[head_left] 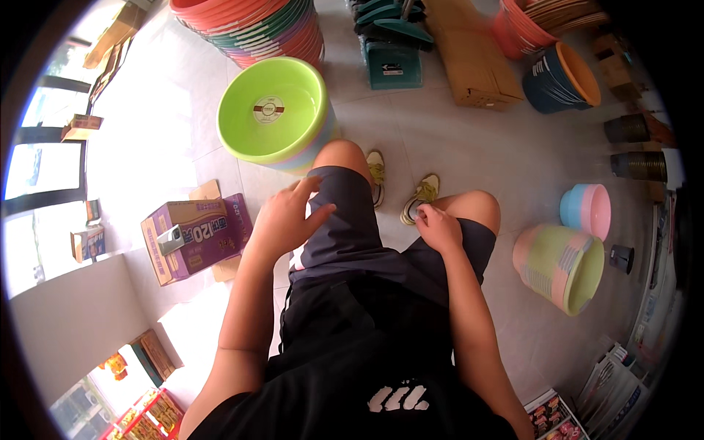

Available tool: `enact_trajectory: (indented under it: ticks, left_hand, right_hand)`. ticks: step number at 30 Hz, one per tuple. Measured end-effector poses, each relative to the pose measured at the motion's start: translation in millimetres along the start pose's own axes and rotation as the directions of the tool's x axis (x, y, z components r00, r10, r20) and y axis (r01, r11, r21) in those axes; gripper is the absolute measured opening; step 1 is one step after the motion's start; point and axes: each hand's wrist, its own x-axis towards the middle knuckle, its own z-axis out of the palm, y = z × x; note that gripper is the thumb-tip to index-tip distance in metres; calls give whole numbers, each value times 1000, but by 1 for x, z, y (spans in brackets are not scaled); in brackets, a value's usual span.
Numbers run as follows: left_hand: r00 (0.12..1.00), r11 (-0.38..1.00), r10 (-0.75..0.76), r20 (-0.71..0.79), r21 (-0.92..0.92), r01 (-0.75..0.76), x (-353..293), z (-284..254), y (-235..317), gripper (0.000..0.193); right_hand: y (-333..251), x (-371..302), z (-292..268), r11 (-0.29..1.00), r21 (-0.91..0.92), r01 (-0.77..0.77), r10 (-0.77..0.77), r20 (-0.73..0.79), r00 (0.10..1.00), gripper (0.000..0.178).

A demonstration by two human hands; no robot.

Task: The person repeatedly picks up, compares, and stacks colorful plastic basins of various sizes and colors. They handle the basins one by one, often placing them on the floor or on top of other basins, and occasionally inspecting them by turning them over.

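Note:
My left hand (284, 218) hovers by my left thigh, its thumb held apart from the fingers and nothing in its grasp. Over my right thigh is my right hand (440, 229), fingers curled together at the tips; a small pale spot shows there, too small to name. Just ahead of my left knee stands a stack of round plastic tubs, the top one a lime-green tub (297, 103) with a round label on its inner bottom. Left of my left hand, a purple and brown cardboard box (198, 236) lies with flaps spread and a small silvery object (171, 240) on it.
A tall stack of coloured tubs (253, 33) rises beyond the lime-green one. Teal dustpans (394, 66) and a long cardboard carton (473, 59) lie ahead. Pastel buckets (561, 264) and a dark blue bucket (561, 81) stand at right. Windows line the left side.

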Motion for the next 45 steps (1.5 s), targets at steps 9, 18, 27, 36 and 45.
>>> enact_trajectory:
  ticks: [9,18,27,36,45]
  left_hand:
    - [888,888,-459,22,-14,459,-62,78,-135,47]
    - [372,477,-874,-314,-409,778,-213,101,-372,63]
    - [-16,-2,-952,-306,-47,999,-239,20,-414,127]
    - [77,8,-959,-274,246,969,-236,-7,-423,77]
    - [448,203,-870,-206,678,706,-245,-2,-455,54]
  right_hand:
    - [-13,34,46,935,-242,260,-21,693,721,57]
    - [11,41,129,989,119,85,-146,795,589,55]
    - [20,27,132,992,-116,-41,117,783,611,46]
    - [-11,6,105,981,-196,6,135,694,707,46]
    - [-8,6,110,963,-266,42,149,656,740,41]
